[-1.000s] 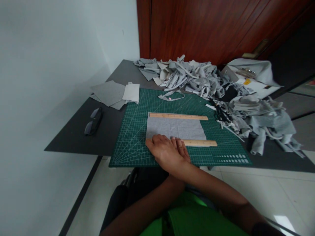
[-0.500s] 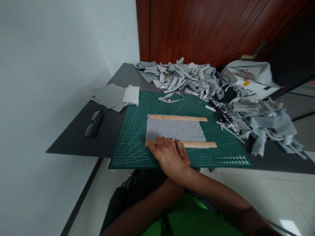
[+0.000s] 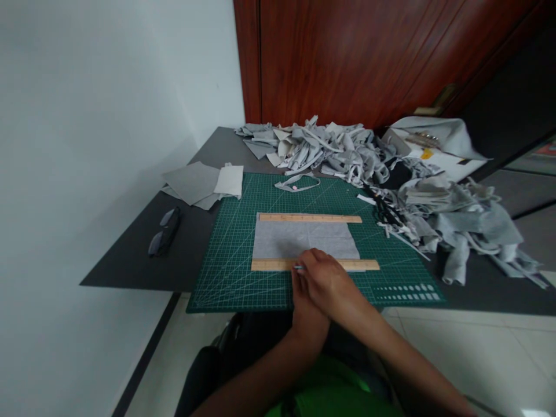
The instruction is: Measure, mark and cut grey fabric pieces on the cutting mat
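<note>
A grey cloth (image 3: 282, 238) lies flat on the green cutting mat (image 3: 234, 231). One wooden ruler (image 3: 310, 218) lies along its far edge, another wooden ruler (image 3: 271, 264) along its near edge. My right hand (image 3: 328, 281) is closed above the near ruler, and a small, thin light-coloured thing shows at its fingertips, too small to name. Beneath and just left of it is my left hand (image 3: 304, 298), at the near ruler; its fingers are mostly hidden by my right hand.
Dark glasses (image 3: 164, 233) and stacked grey cloth pieces (image 3: 191, 180) lie on the left. A heap of grey scraps (image 3: 330, 145) runs along the back, black scissors (image 3: 384, 209) at its right. Behind stands a white box (image 3: 443, 162). A looped strip (image 3: 304, 183) lies on the mat.
My right hand has shifted slightly right and its fingers have drawn together, where before it lay spread across the near ruler. The view has tilted up a little, so the table appears lower.
</note>
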A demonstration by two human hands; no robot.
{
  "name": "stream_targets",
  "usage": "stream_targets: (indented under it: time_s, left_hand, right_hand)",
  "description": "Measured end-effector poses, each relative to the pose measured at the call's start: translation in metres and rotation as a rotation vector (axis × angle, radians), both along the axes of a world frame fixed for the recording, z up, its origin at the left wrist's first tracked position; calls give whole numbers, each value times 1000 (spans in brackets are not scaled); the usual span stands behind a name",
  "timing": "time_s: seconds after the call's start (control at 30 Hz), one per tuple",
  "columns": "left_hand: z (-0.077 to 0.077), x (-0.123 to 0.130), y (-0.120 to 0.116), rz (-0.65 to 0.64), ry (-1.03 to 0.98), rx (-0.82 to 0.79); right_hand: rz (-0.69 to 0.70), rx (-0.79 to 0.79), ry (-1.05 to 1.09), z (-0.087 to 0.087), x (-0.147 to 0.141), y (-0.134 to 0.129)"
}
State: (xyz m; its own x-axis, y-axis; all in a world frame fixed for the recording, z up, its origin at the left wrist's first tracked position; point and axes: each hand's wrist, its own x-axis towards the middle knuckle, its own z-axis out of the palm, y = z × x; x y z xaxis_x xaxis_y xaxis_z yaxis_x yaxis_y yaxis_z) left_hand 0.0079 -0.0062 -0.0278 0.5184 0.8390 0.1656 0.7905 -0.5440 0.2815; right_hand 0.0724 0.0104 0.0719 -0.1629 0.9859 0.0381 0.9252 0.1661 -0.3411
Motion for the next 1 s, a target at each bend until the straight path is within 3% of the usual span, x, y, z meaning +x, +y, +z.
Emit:
stream_targets:
  time_s: [0.1,0.23,0.43,0.6,0.83,1.0]
  left_hand:
    - [7,-6,-2,12,45,88]
    - [16,-13,-2,38,89,86]
    - [19,-15,1,9,161,145]
    - [29,-18,1,-12,206,106]
    - [69,-29,16,-142,304,-123]
    - [108,-42,51,-318,262,-203]
  right_hand:
    - [-113,-1,45,0,31,-11]
    - [-124,-59,-43,1,53,-25]
    - [14,-38,-66,3,59,-38]
    - [40,-64,-148,0,56,-40]
    - [49,-97,-127,-4,55,-40]
    - [32,-65,-90,-12,53,-39]
